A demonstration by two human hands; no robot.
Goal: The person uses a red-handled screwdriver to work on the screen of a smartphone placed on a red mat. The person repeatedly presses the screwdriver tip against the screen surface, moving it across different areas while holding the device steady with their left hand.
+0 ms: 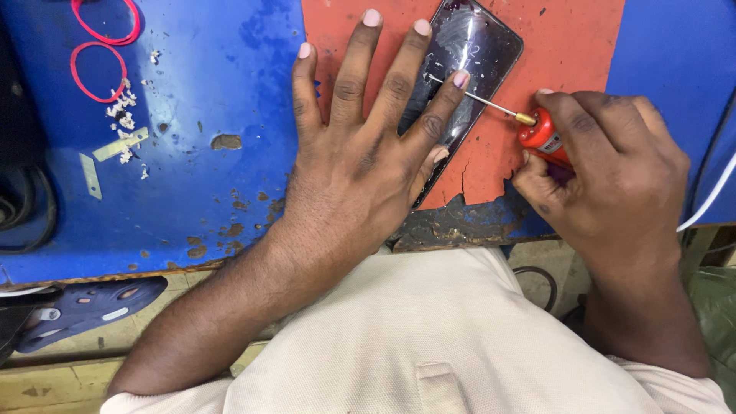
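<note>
I note one screen: a dark, glossy rectangular phone [468, 61] with rounded corners, lying slantwise on the red mat [567, 46]. A small white label [553, 142] sits on the red tool handle [543, 136].

Single head view, looking steeply down, close over workbench [192, 192] edge and lap.

Bare blue bench [192, 92] left of the phone [475, 46]; rubber bands [100, 46] crowd its corner.
</note>
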